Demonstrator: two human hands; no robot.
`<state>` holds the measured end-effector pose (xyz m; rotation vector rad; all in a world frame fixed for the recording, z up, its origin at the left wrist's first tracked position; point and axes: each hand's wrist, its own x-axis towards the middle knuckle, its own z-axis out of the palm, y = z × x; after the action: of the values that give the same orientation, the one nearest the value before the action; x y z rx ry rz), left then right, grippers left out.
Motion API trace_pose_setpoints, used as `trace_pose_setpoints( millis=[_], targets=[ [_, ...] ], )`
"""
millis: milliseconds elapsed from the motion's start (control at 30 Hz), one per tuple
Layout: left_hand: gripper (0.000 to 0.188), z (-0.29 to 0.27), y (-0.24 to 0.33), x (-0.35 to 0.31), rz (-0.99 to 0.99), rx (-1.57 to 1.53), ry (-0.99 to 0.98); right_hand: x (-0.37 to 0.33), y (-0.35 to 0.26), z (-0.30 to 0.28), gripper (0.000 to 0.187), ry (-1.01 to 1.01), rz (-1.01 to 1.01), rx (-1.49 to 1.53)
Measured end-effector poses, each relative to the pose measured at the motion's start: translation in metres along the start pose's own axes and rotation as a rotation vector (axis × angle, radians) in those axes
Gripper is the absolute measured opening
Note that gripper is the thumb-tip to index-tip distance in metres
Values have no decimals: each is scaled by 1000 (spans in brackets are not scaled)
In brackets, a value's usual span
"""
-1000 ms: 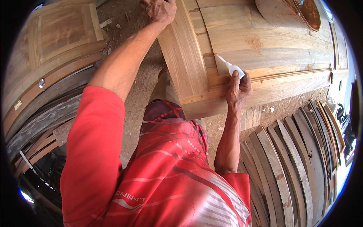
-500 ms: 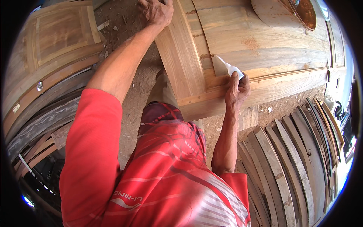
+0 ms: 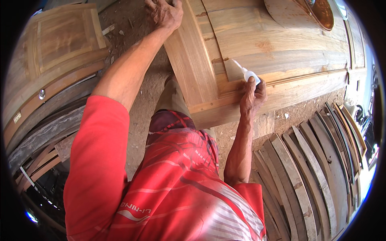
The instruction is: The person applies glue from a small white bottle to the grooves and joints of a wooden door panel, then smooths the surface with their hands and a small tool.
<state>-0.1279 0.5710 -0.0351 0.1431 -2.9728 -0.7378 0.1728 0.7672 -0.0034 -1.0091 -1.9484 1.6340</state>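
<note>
My right hand (image 3: 253, 95) is closed round a small white squeeze bottle (image 3: 251, 77), its thumb pressed on the side. The bottle's long thin nozzle slants up and left, its tip close over a wooden door (image 3: 277, 60) beside a dark seam in the panel. At the top edge of the view my left hand (image 3: 165, 15) is at the outer edge of the door's wide frame board (image 3: 193, 60). Its fingers are bent, and their tips are cut off by the picture edge, so what they hold is hidden.
A rusty metal container (image 3: 299, 14) sits on the door at the far right. Another panelled door (image 3: 64, 36) lies at the left above stacked boards (image 3: 52, 116). Several long planks (image 3: 305, 172) lie at the lower right, on a dusty floor (image 3: 140, 116).
The squeeze bottle in my right hand has tipped and shifted very slightly to the right. My left hand stays by the door's edge.
</note>
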Motion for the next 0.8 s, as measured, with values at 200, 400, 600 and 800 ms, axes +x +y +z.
trace_pose_setpoints(
  millis=[200,400,600,800],
  targets=[
    [83,6,-6,-2,35,-19,72,-4,2,-2,29,-3,1,-19],
    [81,-3,-10,2,-6,6,36,-3,0,12,28,-2,13,75],
    [72,-3,42,-8,75,-69,71,1,-8,-20,23,66,22,47],
    [72,16,-52,19,116,111,250,11,4,9,24,-16,138,246]
  ],
)
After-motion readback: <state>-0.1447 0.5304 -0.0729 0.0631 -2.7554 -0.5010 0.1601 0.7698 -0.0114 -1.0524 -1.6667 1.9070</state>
